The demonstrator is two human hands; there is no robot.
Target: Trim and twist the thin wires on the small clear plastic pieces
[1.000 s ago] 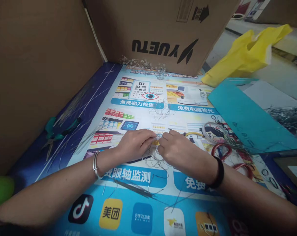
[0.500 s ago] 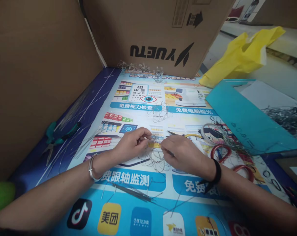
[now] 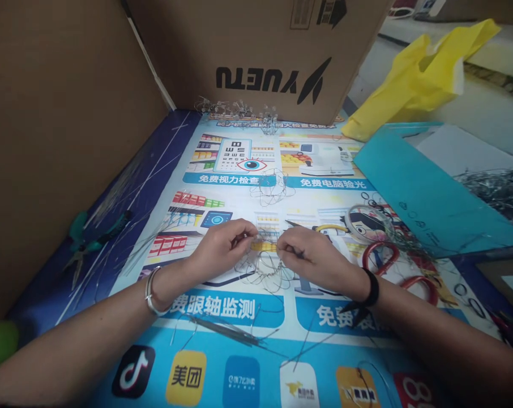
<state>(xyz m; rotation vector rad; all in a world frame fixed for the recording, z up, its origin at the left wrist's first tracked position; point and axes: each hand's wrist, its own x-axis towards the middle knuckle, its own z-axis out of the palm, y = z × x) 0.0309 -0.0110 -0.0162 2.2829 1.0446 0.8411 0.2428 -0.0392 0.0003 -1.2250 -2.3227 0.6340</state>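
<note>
Okay, left hand (image 3: pixel 220 249) and right hand (image 3: pixel 313 258) face each other low over the table (image 3: pixel 163 170). Fingers are pressed together, each set pinching one end of a small yellow strip (image 3: pixel 263 247). The strip spans the gap between the fingertips, long axis sideways, pointing hand to hand. Wire tangle (image 3: pixel 260 275) just below the fingers; red scissors (image 3: pixel 384 260) near the right wrist.

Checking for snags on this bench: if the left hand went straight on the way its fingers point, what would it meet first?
The left hand points across toward the right hand. First in line is the wire tangle pinched between them, then the right fingertips; depth is unclear.
</note>
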